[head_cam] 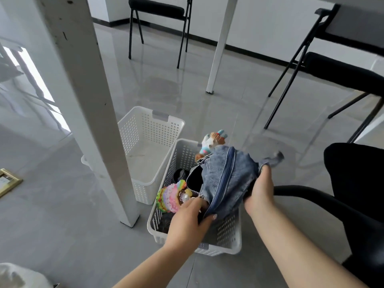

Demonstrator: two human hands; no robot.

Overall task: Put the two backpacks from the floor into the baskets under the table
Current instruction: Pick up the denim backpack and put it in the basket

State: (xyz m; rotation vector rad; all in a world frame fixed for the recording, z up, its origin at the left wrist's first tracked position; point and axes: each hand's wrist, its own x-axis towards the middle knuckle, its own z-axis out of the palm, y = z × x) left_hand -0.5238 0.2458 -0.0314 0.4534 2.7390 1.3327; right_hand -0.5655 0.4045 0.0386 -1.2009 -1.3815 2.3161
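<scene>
Empty white perforated plastic basket (145, 150) left, beside white table leg (91, 113). Left hand (187, 221) clamped on blue denim backpack (226, 181) front edge; right hand (259, 192) clamped on its rear. Pack sits half in nearer white basket (226, 235). Risk: dangling plush charms (174, 196) snag rim, pack bulges out or tips basket.

Both hands are gripping a denim backpack (226, 181) over the near white basket (226, 238): the left hand (187, 223) holding its near edge, the right hand (259, 190) its right side. A second white basket (145, 129) is sitting just beyond, beside the table leg (89, 100).
</scene>
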